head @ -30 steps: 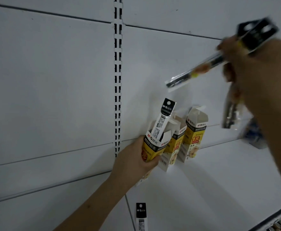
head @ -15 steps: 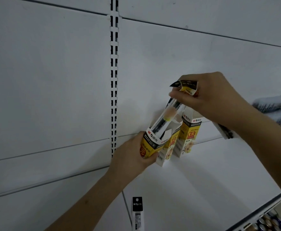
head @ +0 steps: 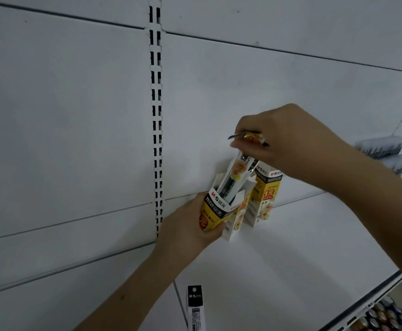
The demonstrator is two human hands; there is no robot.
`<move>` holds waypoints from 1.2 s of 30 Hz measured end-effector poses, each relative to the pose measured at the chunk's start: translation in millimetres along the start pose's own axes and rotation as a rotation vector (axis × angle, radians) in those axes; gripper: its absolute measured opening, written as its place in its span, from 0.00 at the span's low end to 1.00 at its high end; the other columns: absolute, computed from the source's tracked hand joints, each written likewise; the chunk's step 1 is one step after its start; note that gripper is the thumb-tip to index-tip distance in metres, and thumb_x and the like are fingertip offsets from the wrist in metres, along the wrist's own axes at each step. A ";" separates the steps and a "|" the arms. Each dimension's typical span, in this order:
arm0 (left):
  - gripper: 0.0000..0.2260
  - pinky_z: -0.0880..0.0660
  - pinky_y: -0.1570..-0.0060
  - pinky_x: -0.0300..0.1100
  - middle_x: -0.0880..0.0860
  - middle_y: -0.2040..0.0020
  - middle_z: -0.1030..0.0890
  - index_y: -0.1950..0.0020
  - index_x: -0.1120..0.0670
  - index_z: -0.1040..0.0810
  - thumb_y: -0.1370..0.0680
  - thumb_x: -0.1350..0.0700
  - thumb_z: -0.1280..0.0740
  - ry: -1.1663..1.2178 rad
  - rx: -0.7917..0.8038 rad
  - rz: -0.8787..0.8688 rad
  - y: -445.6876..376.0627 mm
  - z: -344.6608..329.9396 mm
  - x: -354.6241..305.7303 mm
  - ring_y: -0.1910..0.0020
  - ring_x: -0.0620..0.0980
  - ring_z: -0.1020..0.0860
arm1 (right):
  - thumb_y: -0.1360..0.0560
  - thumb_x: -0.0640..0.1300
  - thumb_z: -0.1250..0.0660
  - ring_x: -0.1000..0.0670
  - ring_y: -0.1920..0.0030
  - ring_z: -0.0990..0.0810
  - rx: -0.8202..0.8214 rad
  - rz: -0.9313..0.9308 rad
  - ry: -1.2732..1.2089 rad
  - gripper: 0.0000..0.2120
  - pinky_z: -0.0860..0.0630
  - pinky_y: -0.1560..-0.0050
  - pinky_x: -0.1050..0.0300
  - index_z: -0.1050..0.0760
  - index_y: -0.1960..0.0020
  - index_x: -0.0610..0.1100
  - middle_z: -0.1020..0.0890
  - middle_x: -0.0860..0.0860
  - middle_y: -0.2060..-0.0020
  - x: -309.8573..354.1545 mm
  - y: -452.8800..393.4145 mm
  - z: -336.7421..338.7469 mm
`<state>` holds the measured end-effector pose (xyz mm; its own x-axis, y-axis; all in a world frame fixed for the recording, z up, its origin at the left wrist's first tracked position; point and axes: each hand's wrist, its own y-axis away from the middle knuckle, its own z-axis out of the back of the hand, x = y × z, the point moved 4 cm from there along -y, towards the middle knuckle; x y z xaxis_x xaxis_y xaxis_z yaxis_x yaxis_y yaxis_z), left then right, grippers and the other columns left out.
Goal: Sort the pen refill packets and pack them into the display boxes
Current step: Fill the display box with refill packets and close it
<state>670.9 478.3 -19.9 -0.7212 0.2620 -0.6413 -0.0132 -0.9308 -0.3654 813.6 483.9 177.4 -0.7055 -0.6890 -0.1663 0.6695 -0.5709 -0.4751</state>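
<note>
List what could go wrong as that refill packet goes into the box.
1. The refill packet enters tilted and only partway in; its edge may catch the box's open flap and buckle.
2. The left hand grips the display box low, so pushing down could tip it into the neighbouring boxes.
3. The right hand pinches just the packet's top, which may fold.

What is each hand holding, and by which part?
Left hand grips the display box low down; right hand pinches the refill packet at its top.
</note>
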 end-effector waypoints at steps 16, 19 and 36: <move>0.21 0.28 0.57 0.28 0.39 0.47 0.20 0.38 0.37 0.32 0.28 0.37 0.30 0.004 -0.021 0.042 0.3 1.8 2.3 0.52 0.36 0.22 | 0.29 0.61 0.30 0.56 0.71 0.21 0.156 -0.510 -0.365 0.14 0.28 0.72 0.63 0.22 0.59 0.50 0.18 0.53 0.71 -22.6 15.4 -26.3; 0.22 0.31 0.59 0.26 0.39 0.47 0.20 0.37 0.39 0.32 0.28 0.38 0.30 -0.034 -0.037 0.048 1.1 0.3 0.5 0.53 0.37 0.23 | 0.27 0.54 0.28 0.62 0.77 0.22 0.112 -0.534 -0.430 0.09 0.31 0.77 0.71 0.21 0.59 0.49 0.18 0.54 0.75 -17.7 16.9 -29.3; 0.22 0.32 0.60 0.34 0.41 0.50 0.22 0.37 0.42 0.32 0.27 0.38 0.31 -0.069 -0.098 0.123 5.1 -2.0 -1.6 0.55 0.39 0.25 | 0.28 0.50 0.26 0.58 0.78 0.23 0.253 -0.491 -0.428 0.11 0.23 0.74 0.63 0.19 0.52 0.43 0.16 0.52 0.64 5.2 1.5 -60.3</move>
<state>673.4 473.7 -22.1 -0.7591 0.1267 -0.6385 0.1429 -0.9245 -0.3534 796.9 506.4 123.7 -0.8216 -0.4099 0.3962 0.3667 -0.9121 -0.1833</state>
